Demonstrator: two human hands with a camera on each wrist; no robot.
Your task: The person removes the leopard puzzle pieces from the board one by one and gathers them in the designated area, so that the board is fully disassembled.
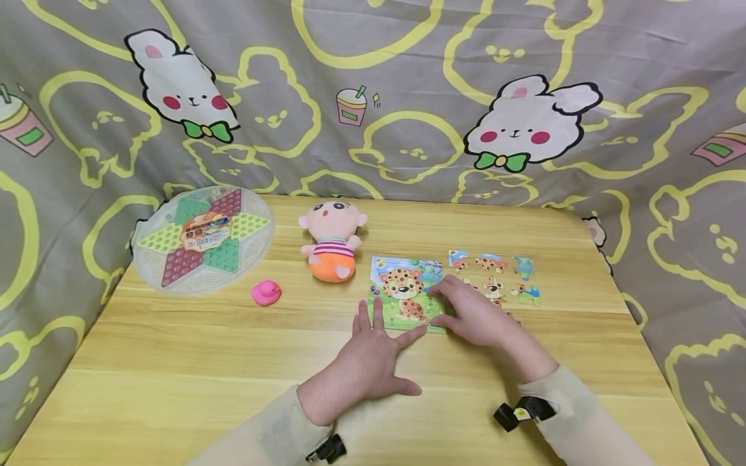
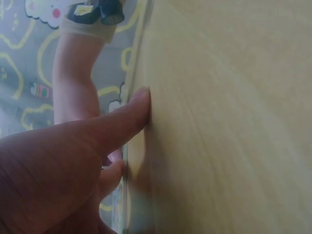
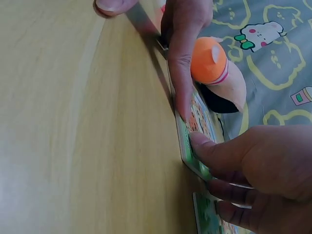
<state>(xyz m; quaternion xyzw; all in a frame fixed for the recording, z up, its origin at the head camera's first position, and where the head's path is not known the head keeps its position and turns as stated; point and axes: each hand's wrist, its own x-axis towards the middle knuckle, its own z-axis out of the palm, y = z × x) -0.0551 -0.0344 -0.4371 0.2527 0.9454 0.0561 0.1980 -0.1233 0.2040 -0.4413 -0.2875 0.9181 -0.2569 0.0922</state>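
A leopard jigsaw puzzle [image 1: 402, 291] lies flat on the wooden table, its picture showing a spotted cub on green grass. My left hand [image 1: 370, 359] is spread at the puzzle's near edge, fingertips on its lower border and thumb out to the side on the tabletop. At the right edge, my right hand [image 1: 478, 314] has its fingers bent, with the thumb [image 3: 202, 144] on the green near corner and the other fingers along the side, pinching the edge. Part of the puzzle's right side is hidden under that hand.
Several loose puzzle pieces [image 1: 492, 264] lie right of the puzzle, partly behind the right forearm. A plush doll [image 1: 332, 243] in orange shorts lies beyond its left side. Farther left are a pink rubber duck [image 1: 266, 293] and a round Chinese checkers board [image 1: 204, 239]. Patterned curtain [image 1: 408, 97] surrounds the table.
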